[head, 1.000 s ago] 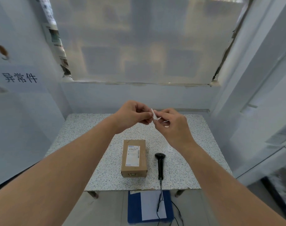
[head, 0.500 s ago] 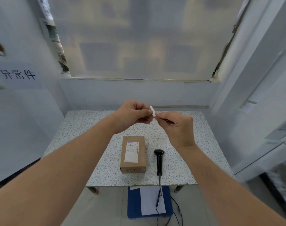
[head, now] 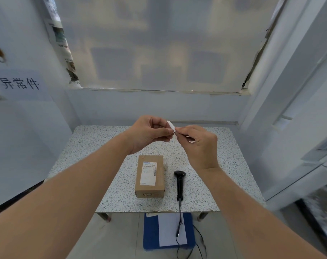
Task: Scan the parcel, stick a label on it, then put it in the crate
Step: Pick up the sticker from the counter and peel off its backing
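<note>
Left hand [head: 149,130] and right hand [head: 198,144] pinch one small white label [head: 171,126] above the tabletop [head: 103,156]. Parcel [head: 150,175] and scanner [head: 179,185] lie side by side near its front edge.

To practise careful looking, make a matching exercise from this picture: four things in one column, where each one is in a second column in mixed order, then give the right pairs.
Things
1. cardboard box
2. scanner
3. small white label
4. blue crate

Places
A. on the floor under the table's near edge
B. pinched between the left hand and the right hand, above the table
C. lying flat on the table, a printed label on its top
D. lying on the table right of the box, its cable hanging over the edge

Pairs: 1-C, 2-D, 3-B, 4-A
</note>
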### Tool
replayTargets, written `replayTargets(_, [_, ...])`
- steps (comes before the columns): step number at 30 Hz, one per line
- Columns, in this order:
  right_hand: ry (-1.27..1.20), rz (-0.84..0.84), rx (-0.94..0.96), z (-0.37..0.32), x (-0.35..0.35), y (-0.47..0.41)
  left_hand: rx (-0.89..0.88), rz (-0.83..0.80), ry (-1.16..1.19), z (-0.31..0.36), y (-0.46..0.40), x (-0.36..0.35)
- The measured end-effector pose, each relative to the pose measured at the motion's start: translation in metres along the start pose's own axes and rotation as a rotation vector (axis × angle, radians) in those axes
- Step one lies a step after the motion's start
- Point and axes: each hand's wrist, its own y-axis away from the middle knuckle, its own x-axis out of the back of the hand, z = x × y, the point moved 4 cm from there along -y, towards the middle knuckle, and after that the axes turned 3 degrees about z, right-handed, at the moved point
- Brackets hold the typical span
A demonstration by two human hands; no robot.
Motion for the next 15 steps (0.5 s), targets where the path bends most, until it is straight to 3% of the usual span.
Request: replayTargets(15, [0.03, 0.004, 0.014, -0.0044, 0.0066, 0.0008, 0.01, -0.04, 0.047, 0.0019, 0.0011, -0.0027])
